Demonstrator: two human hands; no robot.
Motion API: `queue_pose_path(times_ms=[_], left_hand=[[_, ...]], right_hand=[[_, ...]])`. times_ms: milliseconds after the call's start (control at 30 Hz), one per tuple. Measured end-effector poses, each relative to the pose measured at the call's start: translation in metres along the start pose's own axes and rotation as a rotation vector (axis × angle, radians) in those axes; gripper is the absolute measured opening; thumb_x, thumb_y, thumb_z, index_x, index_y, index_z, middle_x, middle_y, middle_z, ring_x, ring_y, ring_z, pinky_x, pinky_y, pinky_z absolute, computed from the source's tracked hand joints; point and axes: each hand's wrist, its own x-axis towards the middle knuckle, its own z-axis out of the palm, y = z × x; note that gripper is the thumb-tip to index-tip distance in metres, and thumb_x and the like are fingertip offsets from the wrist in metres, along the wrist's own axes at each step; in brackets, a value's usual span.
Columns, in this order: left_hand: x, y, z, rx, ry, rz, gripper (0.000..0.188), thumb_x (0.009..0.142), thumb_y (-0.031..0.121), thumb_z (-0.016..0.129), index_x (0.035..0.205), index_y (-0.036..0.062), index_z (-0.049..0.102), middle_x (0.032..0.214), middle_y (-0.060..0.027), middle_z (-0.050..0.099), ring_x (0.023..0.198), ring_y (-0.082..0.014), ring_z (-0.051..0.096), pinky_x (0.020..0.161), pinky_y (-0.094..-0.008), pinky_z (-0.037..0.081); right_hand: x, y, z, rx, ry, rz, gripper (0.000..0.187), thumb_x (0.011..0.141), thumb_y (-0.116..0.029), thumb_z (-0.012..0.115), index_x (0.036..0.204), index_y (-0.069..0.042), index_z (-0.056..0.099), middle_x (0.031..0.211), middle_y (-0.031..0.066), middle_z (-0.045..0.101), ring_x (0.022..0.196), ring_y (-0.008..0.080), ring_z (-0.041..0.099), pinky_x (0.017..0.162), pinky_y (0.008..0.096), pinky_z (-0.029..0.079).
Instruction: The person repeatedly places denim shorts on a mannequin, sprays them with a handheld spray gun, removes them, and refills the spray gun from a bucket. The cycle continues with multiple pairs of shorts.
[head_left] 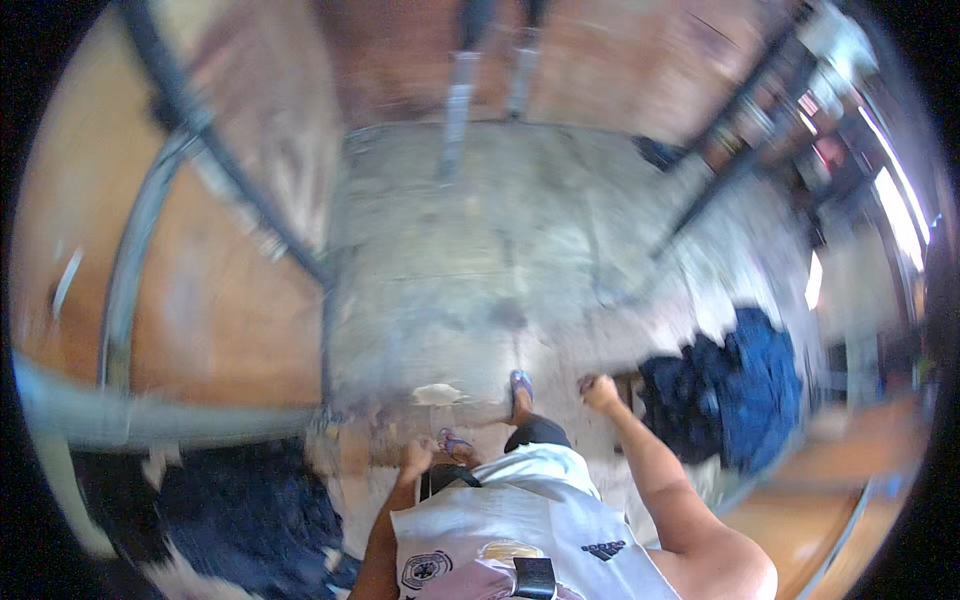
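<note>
Pretty blurry, but both hands look curled into loose fists holding nothing: left hand (415,458) at lower centre, right hand (598,390) just right of it. Nearest the right hand is a heap of blue cloth (735,390) at right, no clear long axis.

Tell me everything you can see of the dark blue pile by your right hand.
The dark blue pile looks like crumpled cloth, soft and folded over itself, though motion blur hides any detail. It lies heaped on the grey concrete floor, beside a wooden surface with a metal edge at the lower right. The right hand, closed in a fist, is just to its left; whether it touches the cloth cannot be told.
</note>
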Motion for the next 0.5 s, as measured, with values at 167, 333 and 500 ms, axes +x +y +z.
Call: queue_pose_path(times_ms=[167, 333, 500], left_hand=[[0.093, 0.061, -0.081, -0.456, -0.223, -0.193, 0.031, 0.099, 0.027, 0.061, 0.110, -0.0024, 0.066, 0.082, -0.0159, 0.073, 0.063, -0.0202, 0.067, 0.059, -0.0324, 0.052], [0.115, 0.072, -0.091, -0.008, -0.180, -0.460, 0.029, 0.098, 0.026, 0.059, 0.108, -0.0011, 0.065, 0.078, -0.0155, 0.069, 0.057, -0.0228, 0.065, 0.047, -0.0355, 0.051], [0.099, 0.169, -0.042, 0.034, -0.481, -0.306, 0.027, 0.097, 0.026, 0.060, 0.096, -0.0003, 0.066, 0.080, -0.0110, 0.068, 0.059, -0.0213, 0.062, 0.048, -0.0336, 0.048]], right_hand=[[-0.118, 0.133, -0.044, 1.069, 0.543, 0.329, 0.019, 0.092, -0.013, 0.060, 0.101, -0.002, 0.072, 0.076, 0.0066, 0.070, 0.061, 0.0152, 0.066, 0.056, 0.0304, 0.053], [-0.207, 0.208, -0.009, 1.283, 0.488, 0.729, 0.014, 0.096, -0.007, 0.054, 0.102, -0.004, 0.066, 0.078, 0.0066, 0.068, 0.060, 0.0145, 0.064, 0.051, 0.0278, 0.049], [-0.240, 0.310, -0.058, 1.190, 0.937, 0.652, 0.016, 0.094, -0.003, 0.053, 0.104, -0.003, 0.065, 0.080, 0.0077, 0.069, 0.059, 0.0130, 0.063, 0.050, 0.0264, 0.048]])
